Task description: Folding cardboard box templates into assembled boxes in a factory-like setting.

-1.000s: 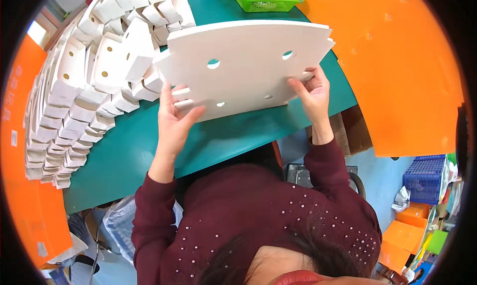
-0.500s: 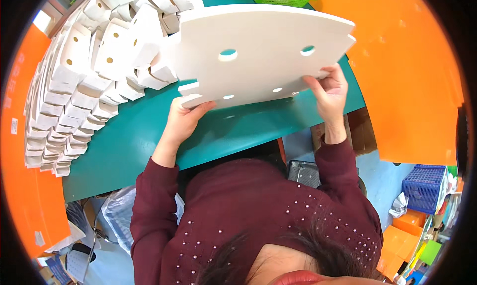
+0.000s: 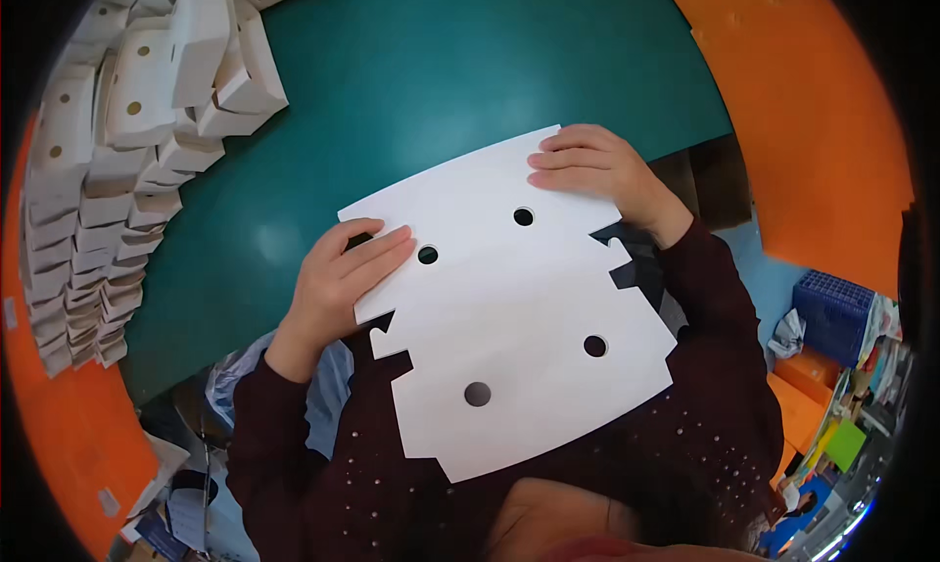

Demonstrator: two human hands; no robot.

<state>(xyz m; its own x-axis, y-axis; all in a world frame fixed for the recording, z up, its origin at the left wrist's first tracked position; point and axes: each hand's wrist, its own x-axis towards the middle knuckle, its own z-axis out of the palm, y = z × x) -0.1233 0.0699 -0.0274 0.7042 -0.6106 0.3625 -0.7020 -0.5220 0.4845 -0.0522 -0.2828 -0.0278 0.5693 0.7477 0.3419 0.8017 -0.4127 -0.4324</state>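
A flat white die-cut cardboard blank (image 3: 509,317) with several round holes and notched sides lies across the near edge of the teal table (image 3: 411,102) and over my lap. My left hand (image 3: 338,273) grips its left edge, fingers spread on top beside a hole. My right hand (image 3: 587,165) presses on the blank's far right corner, fingers curled over the edge.
Rows of folded white cardboard boxes (image 3: 127,161) are stacked along the table's left side. Orange panels (image 3: 813,121) flank the table at right and left. A blue crate (image 3: 837,312) and coloured clutter sit on the floor at the right.
The cardboard blank has come down from out over the table and toward me, now lying flat over the table edge and my lap. Both hands shifted onto its far edge.
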